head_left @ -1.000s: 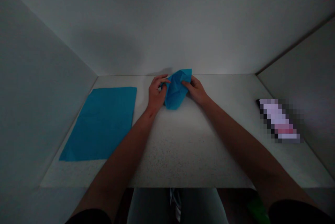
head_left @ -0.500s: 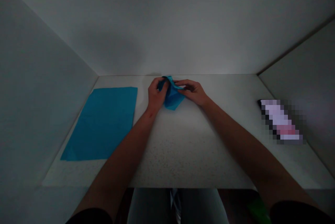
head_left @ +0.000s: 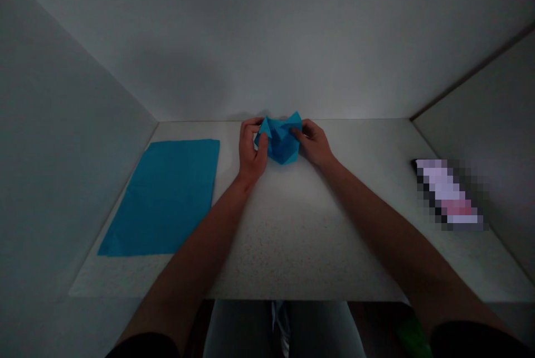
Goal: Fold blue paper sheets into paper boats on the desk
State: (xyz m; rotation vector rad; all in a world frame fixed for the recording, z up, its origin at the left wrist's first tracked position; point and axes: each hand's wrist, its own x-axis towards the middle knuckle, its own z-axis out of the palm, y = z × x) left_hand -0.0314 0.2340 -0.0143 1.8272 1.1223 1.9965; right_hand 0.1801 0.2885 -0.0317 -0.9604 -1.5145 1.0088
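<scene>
Between my hands, near the back of the table, is a piece of folded blue paper (head_left: pixel 283 143) with raised, pointed corners and a hollow middle. My left hand (head_left: pixel 253 149) grips its left side, the thumb in front and the fingers behind. On the right side, my right hand (head_left: pixel 314 141) pinches the paper's edge between thumb and fingers. Part of the paper is hidden by the left thumb and the right fingertips.
Flat blue sheets (head_left: pixel 167 196) lie on the left of the white table (head_left: pixel 284 252), partly behind my left forearm. A phone with a blurred screen (head_left: pixel 447 190) lies at the right. White walls (head_left: pixel 267 34) enclose the back and sides.
The folded paper has opened out wider and its corners now stand up. My left thumb has come out to its front left, and my right hand has shifted slightly right.
</scene>
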